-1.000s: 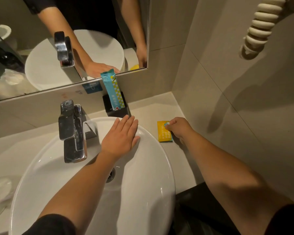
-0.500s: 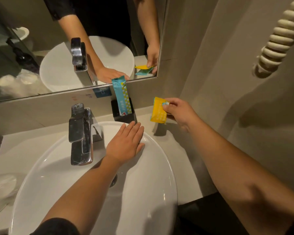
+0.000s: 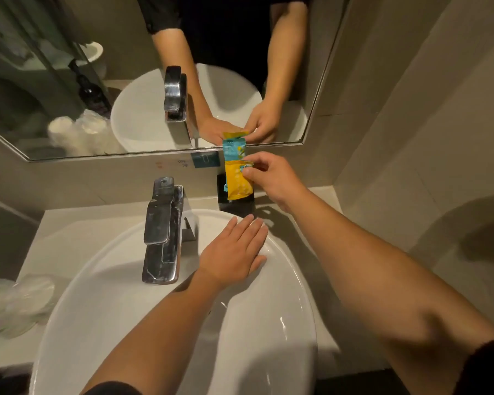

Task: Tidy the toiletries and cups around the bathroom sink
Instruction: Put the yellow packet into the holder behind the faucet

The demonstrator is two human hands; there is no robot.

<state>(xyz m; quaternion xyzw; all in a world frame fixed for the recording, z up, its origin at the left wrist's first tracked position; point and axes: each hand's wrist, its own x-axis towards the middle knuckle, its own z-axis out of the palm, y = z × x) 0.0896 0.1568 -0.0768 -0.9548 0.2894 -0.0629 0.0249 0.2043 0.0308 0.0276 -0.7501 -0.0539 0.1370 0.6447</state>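
My right hand (image 3: pixel 271 178) pinches a yellow sachet (image 3: pixel 238 181) by its top corner and holds it upright at the mouth of a black holder box (image 3: pixel 236 205) against the back wall. A blue sachet (image 3: pixel 234 149) stands in that box behind the yellow one, mostly hidden by it. My left hand (image 3: pixel 234 252) lies flat, fingers together, on the far rim of the white basin (image 3: pixel 291 280), holding nothing.
A chrome tap (image 3: pixel 163 232) stands left of my left hand. Clear wrapped cups (image 3: pixel 15 306) sit on the counter at the far left. A mirror (image 3: pixel 69 95) spans the back wall. The tiled side wall rises close on the right.
My right hand lifted the yellow sachet off the counter right of the basin and carried it left to the black box. My left hand stayed on the basin rim.
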